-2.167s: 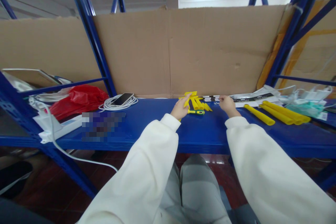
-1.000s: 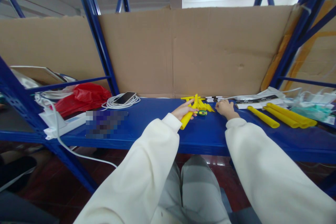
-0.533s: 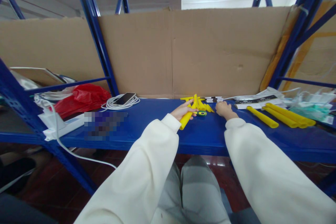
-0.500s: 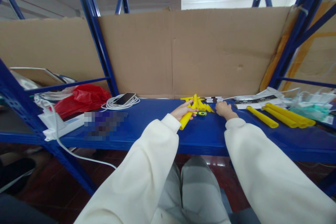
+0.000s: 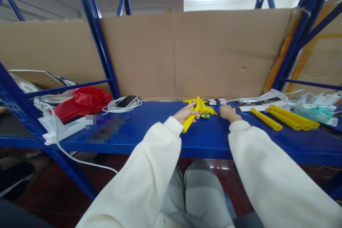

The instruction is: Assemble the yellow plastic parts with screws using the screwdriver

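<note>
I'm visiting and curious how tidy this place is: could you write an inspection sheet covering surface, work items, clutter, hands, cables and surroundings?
Surface: blue shelf, shiny.
Work items: held yellow tube; small yellow pieces, green-and-yellow handle, black-and-white sticks; loose yellow tubes at right.
Clutter: red bag and phone at left; a pixelated patch hides part of the shelf.
Hands: left hand grips the held yellow tube; right hand has curled fingers, contents unclear.
Cables: white coil under the phone; white cable droops below the shelf.
Surroundings: cardboard panel behind, blue posts.
</note>
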Demonstrator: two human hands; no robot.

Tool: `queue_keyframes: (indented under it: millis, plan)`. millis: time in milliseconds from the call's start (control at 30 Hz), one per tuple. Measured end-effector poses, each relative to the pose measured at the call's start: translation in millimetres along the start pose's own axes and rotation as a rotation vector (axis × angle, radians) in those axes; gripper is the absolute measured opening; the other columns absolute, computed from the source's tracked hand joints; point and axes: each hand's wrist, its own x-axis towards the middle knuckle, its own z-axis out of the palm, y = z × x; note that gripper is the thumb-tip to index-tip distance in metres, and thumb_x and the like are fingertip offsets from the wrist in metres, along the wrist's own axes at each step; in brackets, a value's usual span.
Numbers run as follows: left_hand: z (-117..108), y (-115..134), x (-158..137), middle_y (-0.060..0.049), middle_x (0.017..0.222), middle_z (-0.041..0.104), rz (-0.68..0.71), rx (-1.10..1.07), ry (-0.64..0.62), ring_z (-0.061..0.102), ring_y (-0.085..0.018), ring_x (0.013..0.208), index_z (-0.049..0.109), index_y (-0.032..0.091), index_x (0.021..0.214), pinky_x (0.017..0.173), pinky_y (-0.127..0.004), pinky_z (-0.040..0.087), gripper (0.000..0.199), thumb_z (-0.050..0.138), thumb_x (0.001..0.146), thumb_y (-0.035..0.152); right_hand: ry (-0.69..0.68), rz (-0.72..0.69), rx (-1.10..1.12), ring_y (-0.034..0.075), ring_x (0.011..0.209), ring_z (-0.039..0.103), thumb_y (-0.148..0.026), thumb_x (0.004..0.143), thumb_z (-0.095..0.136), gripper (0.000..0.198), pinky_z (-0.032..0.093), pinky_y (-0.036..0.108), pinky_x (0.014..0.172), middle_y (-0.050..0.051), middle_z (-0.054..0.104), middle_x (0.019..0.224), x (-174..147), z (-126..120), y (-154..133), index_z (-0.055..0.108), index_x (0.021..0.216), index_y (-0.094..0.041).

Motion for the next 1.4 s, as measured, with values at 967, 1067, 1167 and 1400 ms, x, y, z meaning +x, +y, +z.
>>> queue_keyframes:
  millis: [967,1067,1167,1400]
  plan:
    - [-6.3,-4.5,8.1,-0.001,0.081,0.065,0.007,0.006,-0.048,0.058,-0.009,0.051,0.023,0.028,0.157,0.045,-0.017,0.043,0.089,0.058,0.081,-0.002,0.294,-0.557,0.794,0.02,0.09,0.057,-0.021,0.086,0.051,0.01,0.047,0.036,0.089,0.004,0.059,0.086,-0.9,-11.7,-45.9,0.055,0.076,-0.022]
    - [-5.7,-4.6,7.7,-0.001,0.081,0.064,-0.002,-0.002,-0.057,0.058,-0.009,0.051,0.021,0.027,0.157,0.045,-0.017,0.044,0.089,0.057,0.081,-0.002,0.31,-0.586,0.731,0.022,0.097,0.056,-0.021,0.087,0.05,0.012,0.044,0.038,0.095,0.005,0.059,0.088,-1.1,-13.6,-45.6,0.056,0.077,-0.022]
    - [-5.4,-4.8,7.7,-0.001,0.081,0.064,0.005,0.016,-0.056,0.058,-0.009,0.052,0.021,0.028,0.157,0.046,-0.018,0.045,0.088,0.057,0.082,-0.002,0.302,-0.592,0.693,0.022,0.101,0.055,-0.021,0.087,0.05,0.013,0.042,0.038,0.098,0.006,0.059,0.091,-0.9,-14.9,-45.4,0.057,0.077,-0.022]
    - [-1.0,-3.6,4.7,-0.001,0.082,0.064,0.01,0.09,-0.035,0.057,-0.009,0.051,0.023,0.027,0.157,0.045,-0.017,0.043,0.084,0.054,0.084,-0.002,0.256,-0.56,0.701,0.021,0.1,0.056,-0.021,0.087,0.049,0.012,0.042,0.037,0.098,0.006,0.059,0.092,-2.8,-15.5,-45.6,0.058,0.079,-0.02]
